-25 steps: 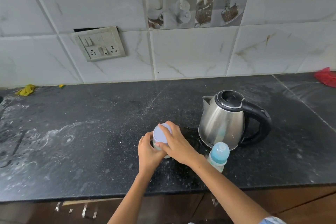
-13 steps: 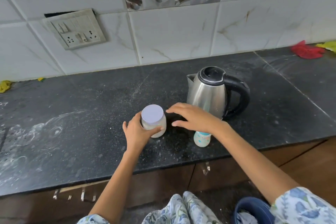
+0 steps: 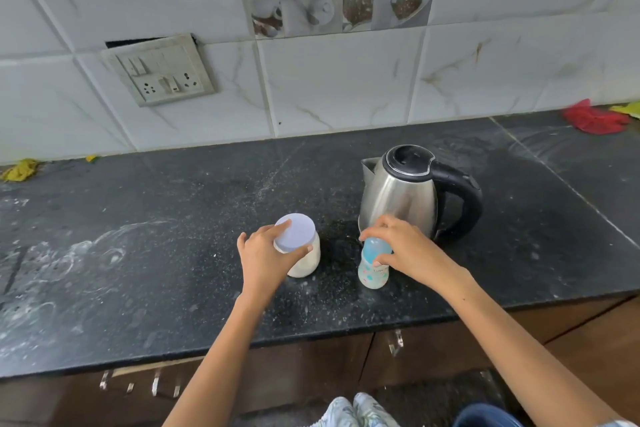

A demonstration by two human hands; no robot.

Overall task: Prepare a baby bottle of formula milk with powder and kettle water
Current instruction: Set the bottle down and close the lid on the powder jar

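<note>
A small jar of white powder [image 3: 304, 262] with a pale lilac lid stands on the black counter [image 3: 173, 236]. My left hand [image 3: 265, 256] grips it from the left, fingers on the lid rim and side. To its right stands a baby bottle [image 3: 373, 272] with a blue cap and a printed clear body. My right hand [image 3: 403, 248] is closed around the blue cap. A steel kettle [image 3: 398, 199] with a black lid and handle stands just behind the bottle, spout to the left.
Tiled wall with a switch and socket plate [image 3: 159, 71] behind the counter. A red cloth [image 3: 594, 118] lies at the far right, a yellow cloth [image 3: 20, 170] at the far left. White powdery smears mark the counter's left part. Drawers with metal handles [image 3: 138, 383] are below the edge.
My right hand left the jar lid, moved right and closed on the bottle's blue cap. My left hand stays on the jar. The camera view shifted.
</note>
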